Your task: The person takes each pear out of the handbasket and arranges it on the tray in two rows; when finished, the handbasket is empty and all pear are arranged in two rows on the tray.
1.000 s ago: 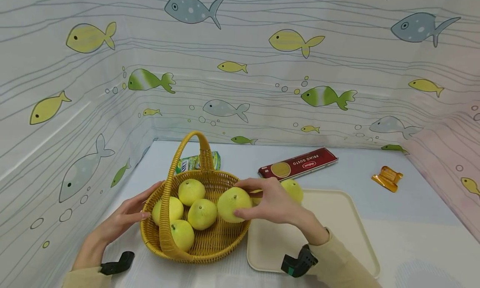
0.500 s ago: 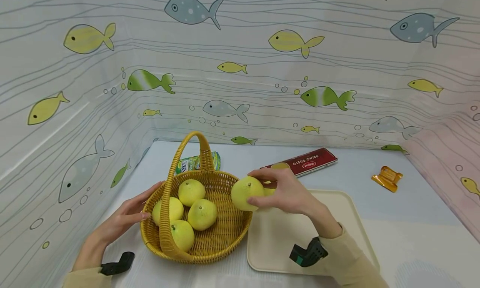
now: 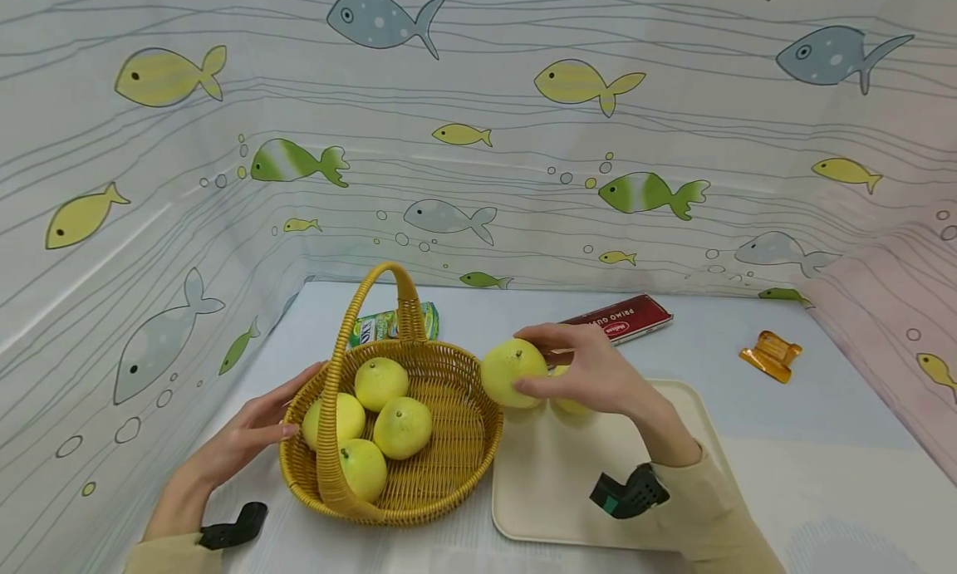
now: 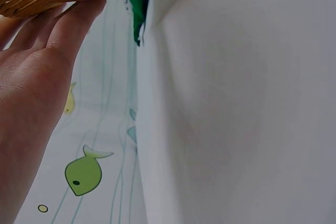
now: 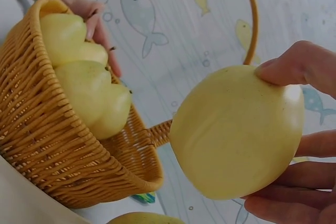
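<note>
My right hand (image 3: 591, 366) grips a pale yellow pear (image 3: 513, 373) between thumb and fingers, up over the line where basket and tray meet. In the right wrist view the held pear (image 5: 236, 132) fills the middle, thumb on one side and fingers on the other. My left hand (image 3: 262, 420) rests against the outer left wall of the yellow wicker basket (image 3: 441, 507), fingers extended along it. Several more pears (image 3: 404, 428) lie in the basket's left part. Behind my right hand, another pear (image 3: 571, 401) shows partly at the back of the beige tray (image 3: 568, 495).
The basket's arched handle (image 3: 389, 267) stands upright. A green packet (image 3: 377, 326) lies behind the basket. At the back is a dark red box (image 3: 628, 318), partly covered by my right hand. An orange wrapper (image 3: 772, 356) lies to the right. Fish-patterned walls surround the table.
My right hand has lifted the pear out of the basket and carried it right and slightly back, towards the tray. My left hand has stayed at the basket.
</note>
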Action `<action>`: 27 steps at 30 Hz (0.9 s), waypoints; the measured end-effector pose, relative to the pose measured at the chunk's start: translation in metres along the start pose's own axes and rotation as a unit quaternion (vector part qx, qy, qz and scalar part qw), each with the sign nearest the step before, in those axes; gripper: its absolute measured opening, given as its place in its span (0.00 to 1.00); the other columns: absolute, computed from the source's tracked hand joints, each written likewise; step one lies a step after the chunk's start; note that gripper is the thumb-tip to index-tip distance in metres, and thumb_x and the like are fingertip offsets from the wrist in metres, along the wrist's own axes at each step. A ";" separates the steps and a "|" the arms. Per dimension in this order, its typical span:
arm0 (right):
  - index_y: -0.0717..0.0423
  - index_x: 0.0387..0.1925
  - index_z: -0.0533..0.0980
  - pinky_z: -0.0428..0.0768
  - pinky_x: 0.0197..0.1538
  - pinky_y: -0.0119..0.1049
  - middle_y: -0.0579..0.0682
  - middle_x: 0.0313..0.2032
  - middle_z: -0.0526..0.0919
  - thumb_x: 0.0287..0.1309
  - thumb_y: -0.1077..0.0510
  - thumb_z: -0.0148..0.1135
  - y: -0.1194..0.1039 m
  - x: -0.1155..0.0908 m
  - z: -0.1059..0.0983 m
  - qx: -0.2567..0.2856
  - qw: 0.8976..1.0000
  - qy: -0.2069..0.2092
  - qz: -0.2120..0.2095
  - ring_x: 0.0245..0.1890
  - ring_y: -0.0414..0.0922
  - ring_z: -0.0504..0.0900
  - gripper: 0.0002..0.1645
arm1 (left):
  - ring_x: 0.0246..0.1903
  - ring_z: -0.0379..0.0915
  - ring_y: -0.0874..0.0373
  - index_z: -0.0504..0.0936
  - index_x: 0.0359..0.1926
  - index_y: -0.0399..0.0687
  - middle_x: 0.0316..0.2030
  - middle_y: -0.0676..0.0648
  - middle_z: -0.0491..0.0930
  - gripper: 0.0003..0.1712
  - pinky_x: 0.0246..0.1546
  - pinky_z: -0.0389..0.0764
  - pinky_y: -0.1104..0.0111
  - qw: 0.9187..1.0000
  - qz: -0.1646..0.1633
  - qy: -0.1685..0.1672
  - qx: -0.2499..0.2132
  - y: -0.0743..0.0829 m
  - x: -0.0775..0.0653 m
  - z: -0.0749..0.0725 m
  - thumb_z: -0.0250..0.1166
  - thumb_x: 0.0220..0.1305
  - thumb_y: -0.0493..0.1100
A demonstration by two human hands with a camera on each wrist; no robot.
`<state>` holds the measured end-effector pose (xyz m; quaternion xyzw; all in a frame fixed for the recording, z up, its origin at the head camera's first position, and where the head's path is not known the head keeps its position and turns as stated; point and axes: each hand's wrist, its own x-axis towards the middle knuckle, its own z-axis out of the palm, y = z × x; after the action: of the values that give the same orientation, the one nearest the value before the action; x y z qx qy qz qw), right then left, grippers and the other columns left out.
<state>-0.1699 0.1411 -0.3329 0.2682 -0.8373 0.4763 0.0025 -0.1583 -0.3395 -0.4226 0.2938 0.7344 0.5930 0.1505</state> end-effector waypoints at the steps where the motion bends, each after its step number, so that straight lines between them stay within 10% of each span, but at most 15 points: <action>1: 0.52 0.53 0.82 0.84 0.49 0.34 0.46 0.49 0.86 0.46 0.51 0.79 0.000 0.000 -0.001 -0.001 1.000 0.001 0.001 0.45 0.40 0.86 0.30 | 0.75 0.41 0.76 0.41 0.79 0.36 0.80 0.41 0.39 0.42 0.65 0.55 0.84 1.000 0.000 0.000 0.001 0.000 0.000 0.000 0.47 0.68 0.26; 27: 0.55 0.60 0.78 0.83 0.53 0.45 0.52 0.53 0.84 0.55 0.52 0.74 0.042 -0.042 -0.052 -0.056 0.993 0.084 0.067 0.51 0.51 0.85 0.31 | 0.75 0.41 0.77 0.40 0.79 0.37 0.80 0.44 0.39 0.42 0.64 0.56 0.84 1.000 -0.005 -0.008 -0.008 0.003 0.000 0.000 0.46 0.69 0.26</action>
<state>-0.1663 0.2186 -0.3491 0.1697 -0.8756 0.4488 0.0562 -0.1576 -0.3394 -0.4200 0.2936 0.7298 0.5959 0.1613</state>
